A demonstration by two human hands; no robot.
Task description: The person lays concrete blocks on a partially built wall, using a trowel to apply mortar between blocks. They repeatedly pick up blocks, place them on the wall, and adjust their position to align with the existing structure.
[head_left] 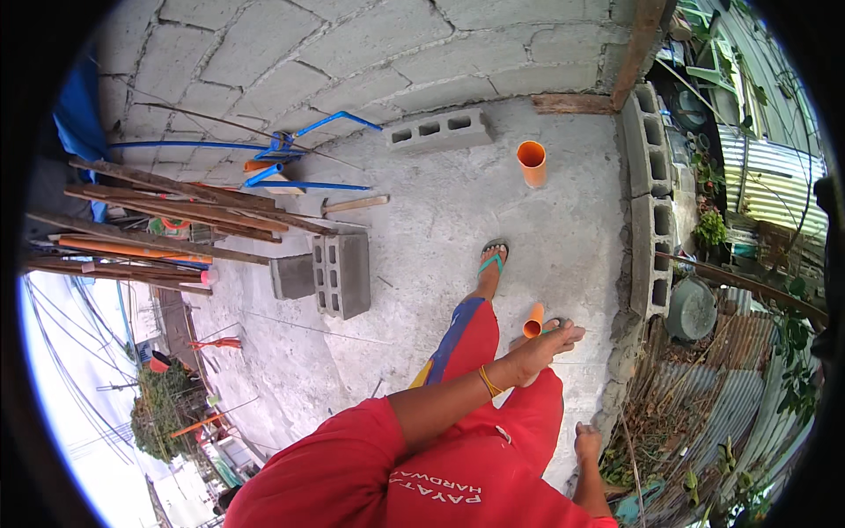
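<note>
My left hand reaches across my body over my red trouser leg, a thin yellow band at its wrist. Its fingers are stretched out and hold nothing that shows. Just beyond it a short orange pipe stands up from the concrete floor, close to my partly hidden foot. A wider orange pipe stands farther off near the block wall. My right hand is low at my right side beside the floor's edge. Its fingers look curled, and anything inside them is hidden. My other foot, in a green-strapped flip-flop, is on the floor.
Hollow blocks stand at left, near a hammer, wooden boards and blue pipes. Another hollow block lies by the far wall. A block row lines the right edge; corrugated sheets and plants lie beyond.
</note>
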